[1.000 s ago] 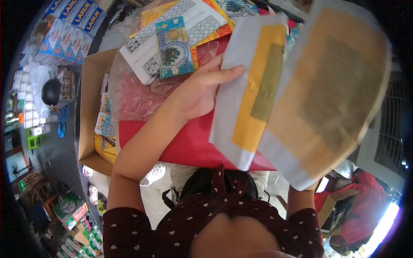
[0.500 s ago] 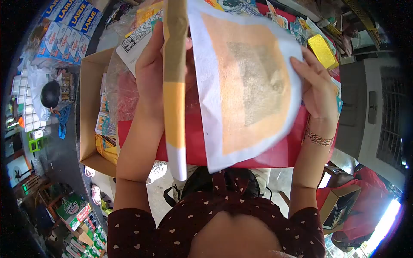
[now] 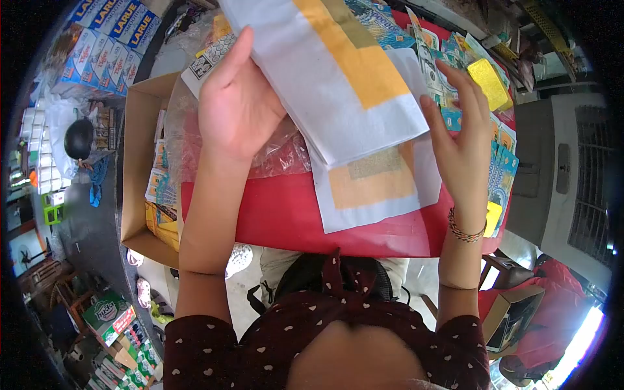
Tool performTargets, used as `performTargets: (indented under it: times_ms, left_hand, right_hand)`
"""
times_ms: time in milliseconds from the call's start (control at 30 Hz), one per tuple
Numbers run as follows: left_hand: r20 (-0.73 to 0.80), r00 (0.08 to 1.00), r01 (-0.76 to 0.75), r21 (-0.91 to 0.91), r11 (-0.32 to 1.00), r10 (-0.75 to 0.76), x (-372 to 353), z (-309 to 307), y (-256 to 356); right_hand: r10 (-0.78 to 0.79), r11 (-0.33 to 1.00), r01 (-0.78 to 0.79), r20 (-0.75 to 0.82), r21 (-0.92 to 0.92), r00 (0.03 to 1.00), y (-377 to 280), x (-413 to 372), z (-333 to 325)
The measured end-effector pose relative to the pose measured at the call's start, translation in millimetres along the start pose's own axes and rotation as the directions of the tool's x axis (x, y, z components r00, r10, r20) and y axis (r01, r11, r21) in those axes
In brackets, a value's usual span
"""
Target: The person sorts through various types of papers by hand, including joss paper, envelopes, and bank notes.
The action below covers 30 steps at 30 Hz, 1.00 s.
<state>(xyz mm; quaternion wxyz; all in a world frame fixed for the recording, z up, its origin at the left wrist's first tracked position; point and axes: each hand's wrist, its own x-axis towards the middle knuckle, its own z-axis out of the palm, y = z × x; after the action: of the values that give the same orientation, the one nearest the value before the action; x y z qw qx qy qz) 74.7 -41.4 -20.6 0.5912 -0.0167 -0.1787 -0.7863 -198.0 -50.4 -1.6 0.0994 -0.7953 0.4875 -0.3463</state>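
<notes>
White paper makes up the bundle (image 3: 344, 91), which carries orange and olive patches and slants above the middle of the red table (image 3: 279, 214), its lower corner lying over a single sheet (image 3: 331, 205) with a paler orange patch. The left hand (image 3: 237, 114) is at the bundle's left edge, palm up and thumb raised apart from the rest; its fingertips go out of sight behind the paper, so whether they grip it I cannot tell. The right hand (image 3: 465, 143) is open, fingers spread just beside the bundle's right edge, with no clear hold on it (a braided bracelet (image 3: 465, 229) circles that wrist). The step in hand looks to be handling the bundle over the sheet. From here, a move of the bundle would call for a light pinch on its edge and level support, since thin paper could fold or drag the sheet under it. Clear plastic (image 3: 286, 153) lies to the left of the sheet, and near the right hand are blue notes (image 3: 500, 175) and a yellow block (image 3: 487, 84). A cardboard box (image 3: 138, 123) stands beside the table's left side.
</notes>
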Motion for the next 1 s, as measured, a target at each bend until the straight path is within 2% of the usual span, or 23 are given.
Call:
performTargets:
  times_ms: [33,67,100,133,167,200,233,300,333,367,433,500,567,667,767,1000]
  left_hand:
    - [-0.001,1.000,0.003,-0.004,1.000,-0.003,0.4,0.8,-3.9]
    - [-0.036,0.999,0.025,0.029,0.999,-0.024,0.2,2.4,-7.7]
    - [-0.071,0.997,0.048,0.062,0.997,-0.044,0.3,4.1,-11.1]
    - [-0.069,0.996,0.052,0.062,0.997,-0.048,0.2,5.4,-14.1]
    - [-0.116,0.991,0.080,0.094,0.992,-0.069,-0.7,6.6,-17.1]
    - [-0.165,0.982,0.110,0.125,0.986,-0.089,-1.7,8.3,-20.5]
    - [-0.166,0.982,0.115,0.126,0.985,-0.094,-2.4,11.4,-25.6]
    - [-0.204,0.973,0.185,0.419,0.889,-0.107,-2.3,19.6,-36.3]
    - [-0.213,0.973,0.186,0.482,0.856,-0.092,-2.1,22.5,-38.3]
    - [-0.213,0.973,0.187,0.481,0.856,-0.093,-2.2,22.2,-39.0]
    - [-0.212,0.975,0.183,0.581,0.793,-0.070,-3.3,21.3,-39.7]
    - [-0.267,0.963,0.204,0.605,0.769,-0.045,-5.4,22.7,-40.0]
    - [-0.204,0.978,0.170,0.693,0.700,-0.036,-4.3,23.4,-41.0]
    - [-0.228,0.973,0.150,0.730,0.667,0.030,-3.1,28.8,-46.2]
    - [-0.249,0.968,0.198,0.766,0.612,-0.002,-1.7,22.0,-44.5]
    - [-0.206,0.978,0.141,0.765,0.628,0.032,-0.8,27.0,-53.5]
  right_hand:
    - [-0.159,0.982,0.152,-0.060,-0.111,0.985,-1.8,2.9,-3.2]
    - [-0.090,0.992,0.089,0.000,0.085,0.996,-7.6,3.9,-7.1]
    - [-0.087,0.993,0.087,-0.002,0.082,0.996,-13.5,1.8,-8.0]
    - [0.055,0.860,-0.110,0.123,0.498,0.991,-20.1,-0.8,-7.9]
    - [0.127,0.533,-0.314,0.293,0.786,0.948,-25.1,-2.6,-6.4]
    - [0.086,0.477,-0.331,0.332,0.814,0.939,-28.0,-3.1,-4.1]
    - [0.090,0.475,-0.331,0.330,0.815,0.940,-30.5,-4.6,-1.5]
    - [0.057,0.468,-0.399,0.423,0.789,0.904,-33.0,-8.7,4.7]
    - [0.048,0.470,-0.396,0.426,0.789,0.904,-31.1,-10.8,9.1]
    - [0.049,0.469,-0.396,0.425,0.789,0.904,-32.6,-11.6,9.9]
    - [0.073,0.360,-0.435,0.440,0.825,0.895,-36.5,-13.5,11.2]
    - [0.069,0.409,-0.421,0.433,0.810,0.899,-37.7,-13.6,11.3]
    - [0.065,0.457,-0.407,0.426,0.791,0.902,-37.8,-13.9,11.7]
    - [0.039,0.426,-0.405,0.431,0.809,0.901,-37.1,-13.5,12.3]
    - [0.049,0.361,-0.461,0.477,0.811,0.877,-39.0,-13.6,10.4]
    - [0.075,0.316,-0.435,0.435,0.843,0.897,-45.9,-17.5,13.4]
